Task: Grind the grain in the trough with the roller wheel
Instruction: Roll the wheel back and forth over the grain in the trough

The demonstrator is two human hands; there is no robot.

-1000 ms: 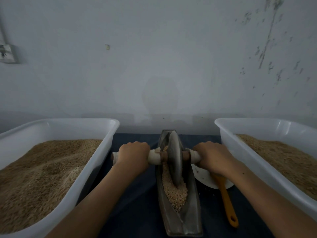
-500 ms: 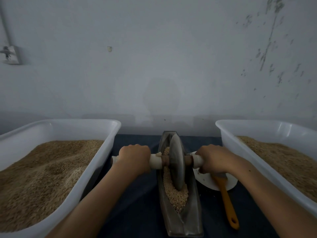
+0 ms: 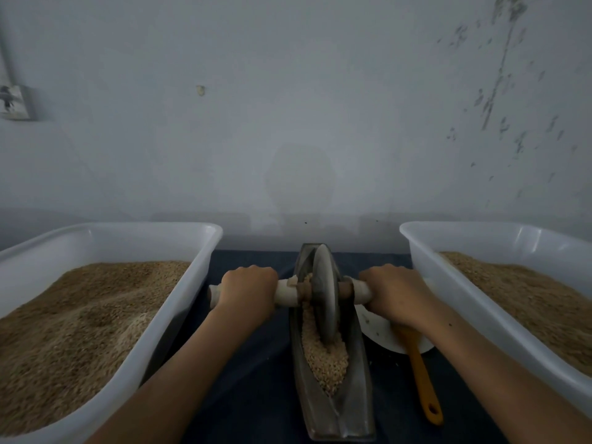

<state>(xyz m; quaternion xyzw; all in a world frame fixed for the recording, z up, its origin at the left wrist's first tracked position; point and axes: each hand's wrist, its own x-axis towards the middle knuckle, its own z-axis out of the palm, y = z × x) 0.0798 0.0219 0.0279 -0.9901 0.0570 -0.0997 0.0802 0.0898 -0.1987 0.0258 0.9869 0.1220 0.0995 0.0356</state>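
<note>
We see one wheel (image 3: 325, 294) standing upright in one trough (image 3: 349, 408), its rim in the grain (image 3: 326, 357). Our left hand (image 3: 248, 291) and right hand (image 3: 395, 293) each wrap one handle end. Two white tubs (image 3: 179, 318) (image 3: 455, 290) flank it; one orange spoon (image 3: 419, 373) lies right.

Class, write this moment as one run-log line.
left hand grips axle | right hand grips axle | roller wheel upright in trough | grain under wheel
</note>
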